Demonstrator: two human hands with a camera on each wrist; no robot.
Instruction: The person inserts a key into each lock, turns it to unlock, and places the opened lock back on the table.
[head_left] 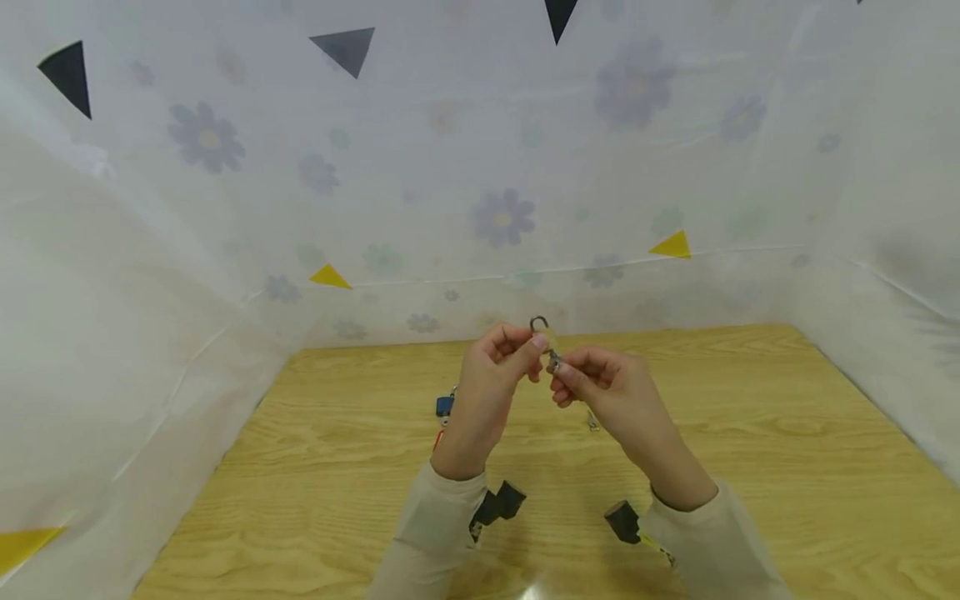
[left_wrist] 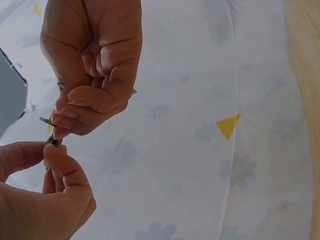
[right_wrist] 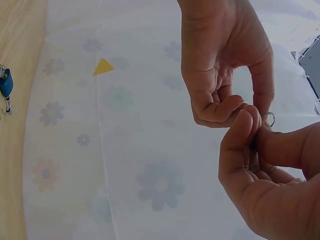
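**Small padlock held up between two hands above the tabletop**

Both hands are raised in front of the person, well above the wooden tabletop point(head_left: 750, 433), and they meet around a small brass padlock point(head_left: 546, 335). The left hand point(head_left: 491, 379) has its fingers curled round the lock's body, with the shackle poking up above the fingertips, which seems to steady the lock and keep its underside turned towards the other hand. The right hand point(head_left: 607, 392) pinches something small and metallic, most likely a key point(head_left: 554, 362), right at the bottom of the lock; thumb and forefinger are pressed together on it, the other fingers tucked in behind. From the left wrist view, a thin metal piece point(left_wrist: 46, 120) shows at the left hand's fingertips, but how far the key sits in the lock cannot be made out. The right wrist view shows a small metal ring point(right_wrist: 269, 118) just behind the pinching fingers.

On the tabletop beneath the hands lies a blue padlock point(head_left: 444, 407) with something red beside it, and a small metal item point(head_left: 592, 422) lies further right. A floral plastic sheet point(head_left: 480, 167) with yellow and dark triangles walls in the space on three sides.
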